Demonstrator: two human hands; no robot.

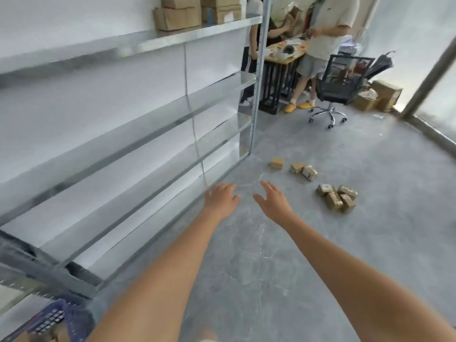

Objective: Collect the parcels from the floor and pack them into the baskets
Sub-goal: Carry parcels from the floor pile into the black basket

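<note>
Parcels: small brown cardboard boxes [336,198], taped, clustered on the grey marbled floor [345,243], three more [299,167] near the metal shelf rack [148,134]. Left hand [220,198] and right hand [272,201] outstretched, fingers spread, holding nothing. Blue plastic mesh basket [59,319] bottom-left.

The shelf rack [138,134] is standing on the left, with boxes [195,11] sitting on its top shelf. The parcels [336,197] are lying on the floor [370,243] to its right, the chair [338,87] standing behind them. A basket [59,319] is sitting at the lower left.
</note>
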